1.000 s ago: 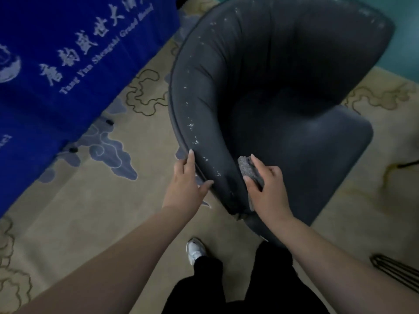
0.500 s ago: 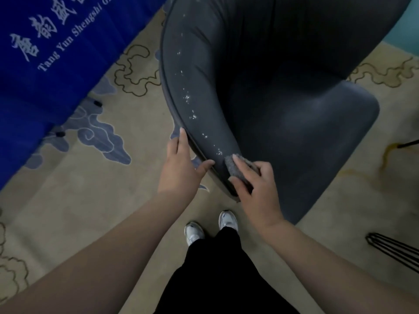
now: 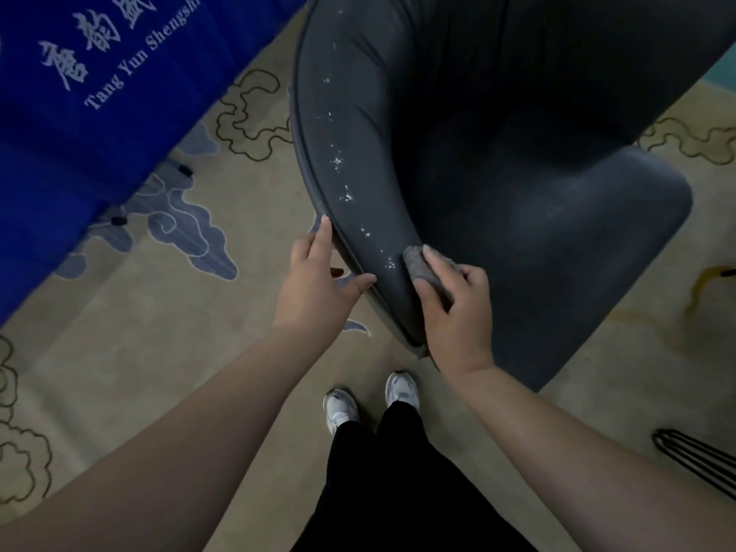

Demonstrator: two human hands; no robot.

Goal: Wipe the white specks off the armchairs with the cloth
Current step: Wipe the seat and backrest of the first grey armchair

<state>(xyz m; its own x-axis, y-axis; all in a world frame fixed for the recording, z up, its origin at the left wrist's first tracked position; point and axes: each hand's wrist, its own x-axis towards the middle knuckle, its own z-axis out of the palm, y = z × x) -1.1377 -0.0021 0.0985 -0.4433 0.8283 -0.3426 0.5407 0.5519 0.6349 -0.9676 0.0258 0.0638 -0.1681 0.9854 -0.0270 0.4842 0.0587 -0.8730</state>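
Right hand: your right hand (image 3: 458,308) holds the grey cloth (image 3: 423,268), fingers curled over it and thumb tucked beneath, so that grip is full. The cloth sits pressed on the near end of the armchair's curved arm.
Left hand: your left hand (image 3: 318,276) lies loose with fingers nearly straight, fingertips against the outer rim of the arm and thumb just under the piping; it holds nothing and steadies the chair.
Step in hand: you seem to be at the start of a stroke along the arm. Lead with the cloth's folded edge, press evenly and sweep up the curve away from you, so the specks gather ahead of the cloth and do not fall into the seat. Brace the rim with the left hand against the push.
White specks: the white specks (image 3: 343,181) run in a scattered line up the top of the arm, the nearest cluster touching the cloth's left edge, denser patches midway, thinner ones farther up toward the back.
Armchair: the armchair (image 3: 577,217) is a dark grey tub shape on patterned carpet, directly before your feet; its seat looks dull and faintly smudged, though the dim light hides any small specks there.
Progress: most of this arm looks unwiped.
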